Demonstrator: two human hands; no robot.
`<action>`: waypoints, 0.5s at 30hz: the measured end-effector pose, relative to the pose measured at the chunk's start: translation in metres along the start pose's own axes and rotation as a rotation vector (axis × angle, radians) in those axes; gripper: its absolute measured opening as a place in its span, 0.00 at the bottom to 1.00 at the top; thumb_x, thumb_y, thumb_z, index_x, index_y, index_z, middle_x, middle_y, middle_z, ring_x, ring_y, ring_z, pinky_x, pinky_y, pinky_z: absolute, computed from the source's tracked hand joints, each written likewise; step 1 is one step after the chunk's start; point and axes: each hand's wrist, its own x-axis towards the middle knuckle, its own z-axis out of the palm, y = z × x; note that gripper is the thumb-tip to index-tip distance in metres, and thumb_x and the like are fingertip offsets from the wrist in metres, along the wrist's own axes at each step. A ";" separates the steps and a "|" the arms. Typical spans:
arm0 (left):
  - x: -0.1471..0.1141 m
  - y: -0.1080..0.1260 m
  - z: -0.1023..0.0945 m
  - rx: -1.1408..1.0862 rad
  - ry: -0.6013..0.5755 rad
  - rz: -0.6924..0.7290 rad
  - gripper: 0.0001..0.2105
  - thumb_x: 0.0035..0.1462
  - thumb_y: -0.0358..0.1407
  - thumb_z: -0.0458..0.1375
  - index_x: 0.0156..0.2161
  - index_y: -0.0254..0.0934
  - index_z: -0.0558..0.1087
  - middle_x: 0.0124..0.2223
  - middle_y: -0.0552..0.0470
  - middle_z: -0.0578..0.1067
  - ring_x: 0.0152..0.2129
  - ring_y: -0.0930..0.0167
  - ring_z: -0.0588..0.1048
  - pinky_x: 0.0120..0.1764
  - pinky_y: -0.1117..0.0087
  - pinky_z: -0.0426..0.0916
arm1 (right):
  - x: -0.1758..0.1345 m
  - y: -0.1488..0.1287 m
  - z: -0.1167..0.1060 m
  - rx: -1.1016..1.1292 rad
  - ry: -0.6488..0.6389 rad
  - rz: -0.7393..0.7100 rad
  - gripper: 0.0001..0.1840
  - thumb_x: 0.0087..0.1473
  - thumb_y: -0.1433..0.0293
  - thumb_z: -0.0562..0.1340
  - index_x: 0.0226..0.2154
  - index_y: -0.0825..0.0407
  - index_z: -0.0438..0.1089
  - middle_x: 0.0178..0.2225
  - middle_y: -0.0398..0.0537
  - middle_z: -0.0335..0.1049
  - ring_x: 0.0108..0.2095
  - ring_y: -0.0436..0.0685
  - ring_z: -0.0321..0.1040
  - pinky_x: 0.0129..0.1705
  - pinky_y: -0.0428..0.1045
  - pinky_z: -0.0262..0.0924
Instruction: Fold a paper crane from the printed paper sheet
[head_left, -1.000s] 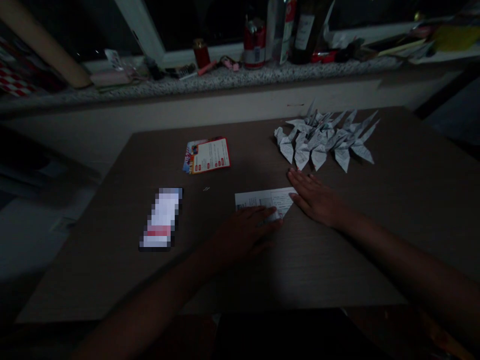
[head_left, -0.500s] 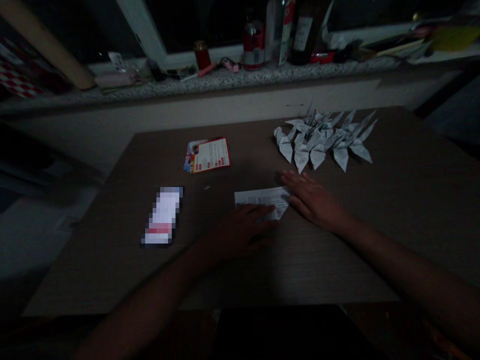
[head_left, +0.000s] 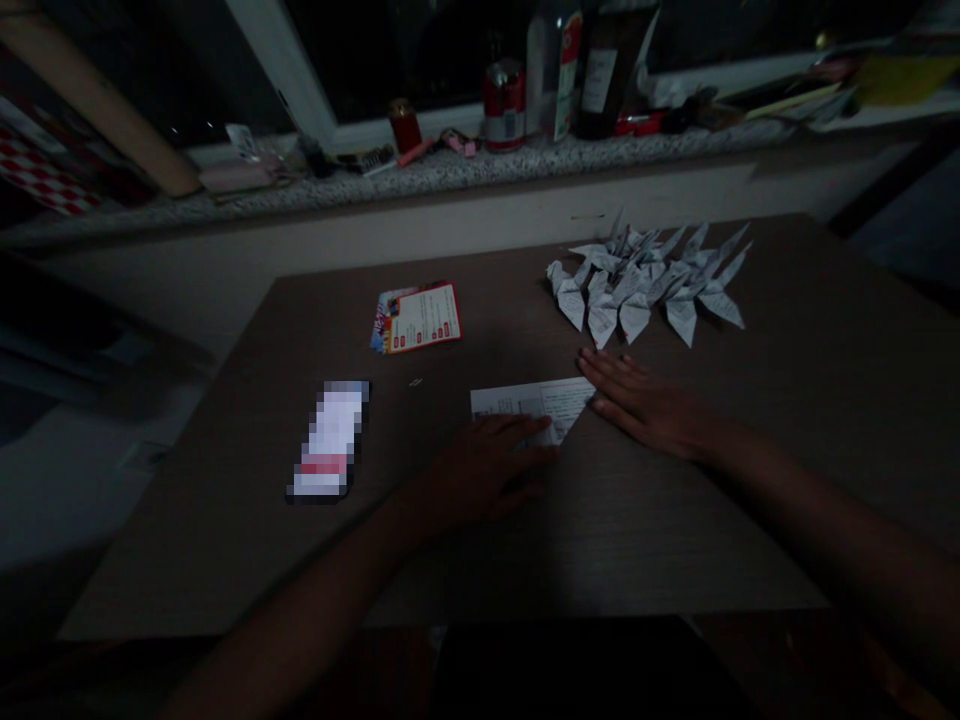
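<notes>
A printed sheet of paper (head_left: 568,402), folded to a slanting edge on its right side, lies on the wooden table (head_left: 637,560). My left hand (head_left: 499,460) rests flat over its lower left part with fingers extended, covering some of the print. At the paper's right tip is my right hand (head_left: 637,405), stretched out flat with its fingertips pointing up and left. Beyond that hand stands a group of several folded paper cranes (head_left: 637,285), made of similar printed paper and crowded together.
Left of the paper lies a phone (head_left: 330,440) with its lit screen blurred out. Printed cards (head_left: 420,317) overlap near the back edge. Two tiny pale bits (head_left: 415,382) sit between them. Behind, a stone windowsill (head_left: 450,175) carries bottles (head_left: 555,80), a jar (head_left: 405,125) and clutter.
My right hand has slid slightly right along the paper, uncovering more of its right tip. The left hand keeps its place on the sheet. The view has shifted a little.
</notes>
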 end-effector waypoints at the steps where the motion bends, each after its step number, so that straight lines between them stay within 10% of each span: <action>1: 0.001 0.000 0.000 0.003 0.001 -0.001 0.23 0.70 0.47 0.54 0.67 0.48 0.66 0.73 0.50 0.61 0.67 0.56 0.61 0.64 0.52 0.61 | -0.001 0.002 0.000 -0.011 0.012 -0.003 0.36 0.73 0.54 0.47 0.75 0.43 0.34 0.75 0.51 0.39 0.74 0.63 0.40 0.73 0.67 0.41; 15: 0.015 0.006 0.001 0.082 0.108 -0.106 0.18 0.71 0.43 0.54 0.60 0.38 0.70 0.56 0.45 0.75 0.53 0.58 0.71 0.55 0.55 0.68 | 0.005 -0.012 -0.011 0.034 0.098 -0.193 0.18 0.70 0.66 0.55 0.53 0.49 0.77 0.58 0.54 0.76 0.57 0.63 0.74 0.58 0.61 0.71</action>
